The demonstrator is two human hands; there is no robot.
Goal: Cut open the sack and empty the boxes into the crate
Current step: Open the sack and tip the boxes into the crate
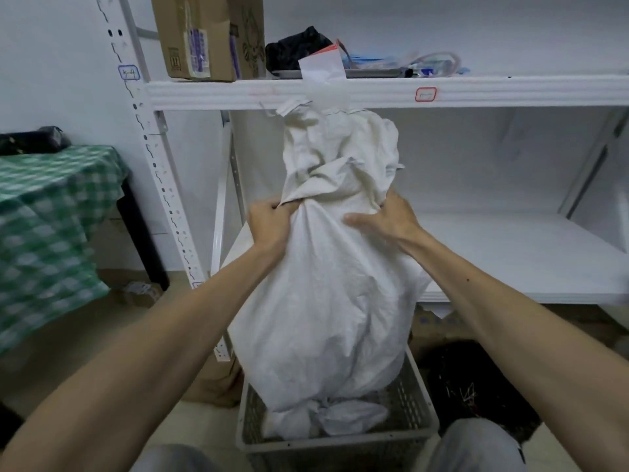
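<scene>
A large white woven sack (326, 301) stands upright in front of me, its tied lower end resting inside a grey perforated plastic crate (415, 400) on the floor. My left hand (269, 223) is clenched on bunched fabric at the sack's upper left. On the upper right side, my right hand (388, 219) grips the cloth with the thumb laid across the front. The loose top of the sack flops upward above my hands. No boxes and no cutting tool are visible; the sack's contents are hidden.
White metal shelving (374, 93) stands behind the sack, with a cardboard box (207, 35) and clutter on the upper shelf. A table with a green checked cloth (44, 226) is at the left. Dark debris lies on the floor at the right of the crate.
</scene>
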